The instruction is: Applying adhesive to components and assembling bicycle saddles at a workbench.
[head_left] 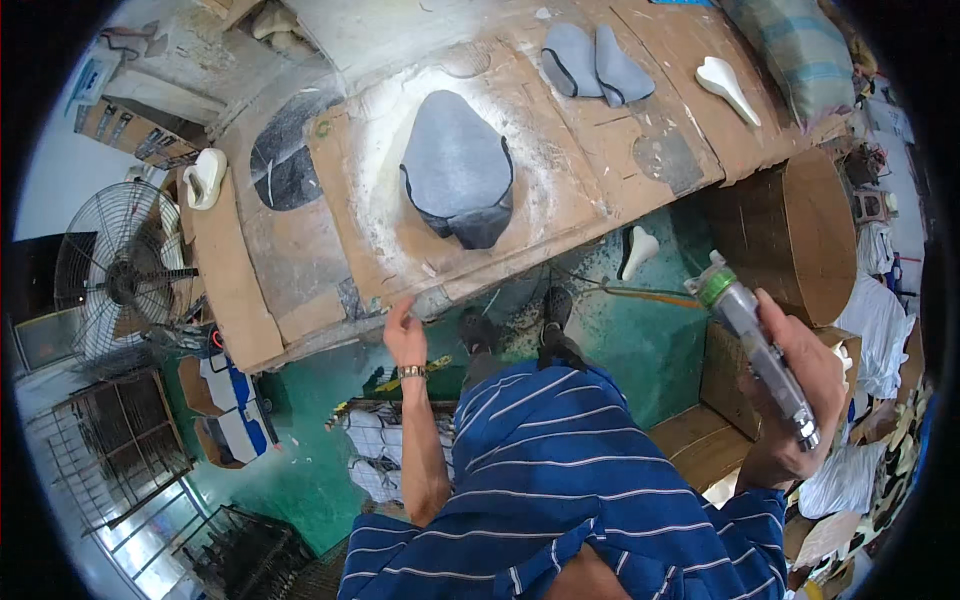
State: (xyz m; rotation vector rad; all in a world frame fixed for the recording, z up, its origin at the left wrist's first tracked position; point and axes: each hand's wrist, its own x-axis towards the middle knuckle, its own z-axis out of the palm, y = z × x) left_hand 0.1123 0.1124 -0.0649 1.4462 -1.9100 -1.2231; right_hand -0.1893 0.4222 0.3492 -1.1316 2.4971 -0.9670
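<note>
My right hand is closed around a spray gun with a grey metal body and a green ring near its nozzle, held to the right of the table. My left hand, a watch on its wrist, hangs at the table's front edge, fingers extended and holding nothing. On the cardboard-covered table, a grey bicycle saddle cover with black edging lies within a ring of whitish overspray. Two more grey pieces with black edging rest farther back to the right.
White saddle-shaped parts lie at the table's right, at its left end and on the green floor. A large fan stands at left. Cardboard boxes stand at right, and a striped sack sits at back right.
</note>
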